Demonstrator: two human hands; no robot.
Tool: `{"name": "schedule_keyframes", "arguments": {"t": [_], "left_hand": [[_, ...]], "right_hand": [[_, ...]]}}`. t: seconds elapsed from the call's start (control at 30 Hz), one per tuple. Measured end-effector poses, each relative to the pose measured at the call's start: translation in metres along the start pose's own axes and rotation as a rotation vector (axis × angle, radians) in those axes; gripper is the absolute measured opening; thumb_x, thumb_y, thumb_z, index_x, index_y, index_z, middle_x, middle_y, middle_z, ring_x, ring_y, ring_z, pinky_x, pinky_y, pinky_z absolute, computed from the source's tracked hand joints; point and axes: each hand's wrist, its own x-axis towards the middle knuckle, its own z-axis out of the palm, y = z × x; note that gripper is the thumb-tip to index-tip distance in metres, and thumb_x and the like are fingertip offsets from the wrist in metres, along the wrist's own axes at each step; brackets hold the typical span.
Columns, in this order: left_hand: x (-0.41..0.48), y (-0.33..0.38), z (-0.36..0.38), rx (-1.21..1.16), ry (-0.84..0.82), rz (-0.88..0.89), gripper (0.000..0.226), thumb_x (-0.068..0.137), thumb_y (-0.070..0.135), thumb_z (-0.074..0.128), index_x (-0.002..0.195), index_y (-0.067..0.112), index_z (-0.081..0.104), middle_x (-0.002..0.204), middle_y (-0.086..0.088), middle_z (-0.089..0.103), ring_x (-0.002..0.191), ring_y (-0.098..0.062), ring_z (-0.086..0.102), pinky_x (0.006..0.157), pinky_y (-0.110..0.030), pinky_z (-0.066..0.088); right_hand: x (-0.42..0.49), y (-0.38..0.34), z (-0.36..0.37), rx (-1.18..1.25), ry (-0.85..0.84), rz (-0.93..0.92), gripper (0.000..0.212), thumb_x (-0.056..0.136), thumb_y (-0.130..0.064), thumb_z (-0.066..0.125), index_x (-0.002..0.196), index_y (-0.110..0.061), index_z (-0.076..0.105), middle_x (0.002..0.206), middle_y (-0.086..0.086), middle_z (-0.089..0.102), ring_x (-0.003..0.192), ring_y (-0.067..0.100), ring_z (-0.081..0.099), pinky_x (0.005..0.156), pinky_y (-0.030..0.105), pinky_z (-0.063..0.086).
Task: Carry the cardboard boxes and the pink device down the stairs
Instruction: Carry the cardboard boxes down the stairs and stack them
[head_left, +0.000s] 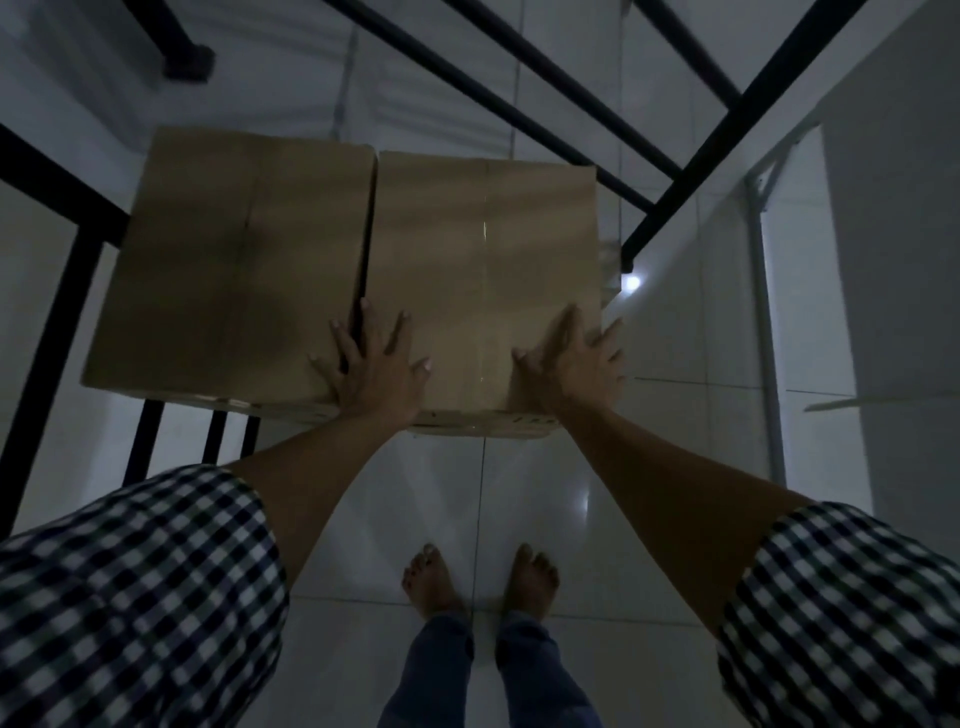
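Left hand splayed flat over seam between left box and right box; right hand splayed flat on latter's near corner.

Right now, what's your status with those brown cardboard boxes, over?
Left hand flat across the seam, right hand flat on right brown cardboard box's near corner. Left brown cardboard box alongside. Pink device unseen. Black metal railing just beyond.

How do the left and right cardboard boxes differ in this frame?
The left box reaches further from the person than the right box. The right box shows a shiny tape line down its middle, while the left box's seam looks dull. The right hand lies flat on the right box only, and the left hand spans the gap onto both. Both are plain, brown and closed.
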Motion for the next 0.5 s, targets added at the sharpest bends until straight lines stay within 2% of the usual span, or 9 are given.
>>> {"name": "schedule_keyframes", "arguments": {"t": [0.1,0.3,0.5], "left_hand": [[0.002,-0.005,0.002,-0.007,0.013,-0.018,0.071,0.097,0.066,0.03,0.156,0.043,0.0,0.164,-0.001,-0.023,0.148,-0.043,-0.017,0.109,-0.077,0.005],[0.006,-0.013,-0.003,0.037,0.012,-0.02,0.069,0.098,0.063,0.032,0.156,0.043,0.001,0.165,0.0,-0.022,0.148,-0.044,-0.014,0.11,-0.076,0.007],[-0.004,0.001,-0.021,0.064,0.02,0.006,0.069,0.099,0.062,0.032,0.157,0.039,0.004,0.166,-0.004,-0.016,0.149,-0.043,-0.012,0.113,-0.072,0.006]], "right_hand": [[-0.005,-0.007,0.007,0.061,-0.037,-0.014,0.101,0.08,-0.072,0.063,0.155,-0.033,0.008,0.163,0.021,0.0,0.139,0.052,0.028,0.108,0.055,0.034],[-0.01,-0.013,0.01,0.048,-0.038,-0.006,0.102,0.084,-0.071,0.059,0.158,-0.029,0.003,0.164,0.024,-0.004,0.141,0.052,0.024,0.113,0.053,0.028],[-0.013,-0.007,-0.008,0.003,-0.068,-0.068,0.1,0.082,-0.074,0.057,0.156,-0.03,0.006,0.164,0.021,-0.007,0.144,0.05,0.016,0.112,0.062,0.028]]}}
